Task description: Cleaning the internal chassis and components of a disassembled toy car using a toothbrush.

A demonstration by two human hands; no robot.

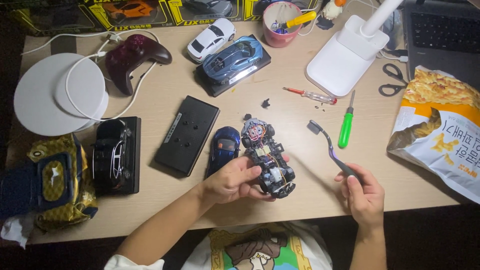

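My left hand (231, 181) grips an opened toy car chassis (266, 156), black with exposed wires and a small motor, lifted just above the wooden table (165, 210). Its dark blue body shell (225, 145) lies on the table right beside it, to the left. My right hand (364, 192) holds a slim purple toothbrush (330, 147) by the handle, with the dark bristle head pointing up and away, to the right of the chassis.
A green screwdriver (346, 127), a red tester screwdriver (311, 94), a black base plate (187, 134), a black model car on a base (116, 154), a blue car on a base (234, 59), a white car (211, 37), a game controller (131, 57), a white lamp base (345, 57), scissors (393, 80) and a snack bag (440, 130) lie around.
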